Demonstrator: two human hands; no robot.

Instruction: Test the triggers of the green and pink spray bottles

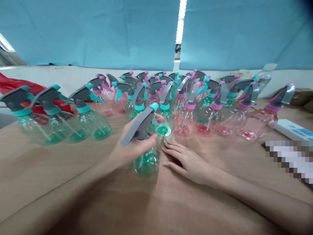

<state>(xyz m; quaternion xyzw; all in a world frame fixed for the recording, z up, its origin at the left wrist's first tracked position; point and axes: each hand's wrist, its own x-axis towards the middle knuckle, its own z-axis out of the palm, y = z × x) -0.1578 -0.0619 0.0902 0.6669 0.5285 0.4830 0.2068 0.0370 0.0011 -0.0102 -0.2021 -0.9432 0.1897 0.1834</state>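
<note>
My left hand is wrapped round the neck of a clear green spray bottle with a grey and teal trigger head, upright near the middle of the table. My right hand lies palm down on the wooden table, fingers stretched toward the bottle, holding nothing. Just behind the hands stands another green spray bottle. To its right is a row of pink spray bottles, the nearest being a pink bottle.
Three green bottles, one of them here, stand at the left before red fabric. Several more bottles crowd the back. At the right lie a white box and a pixelated item. A blue curtain hangs behind.
</note>
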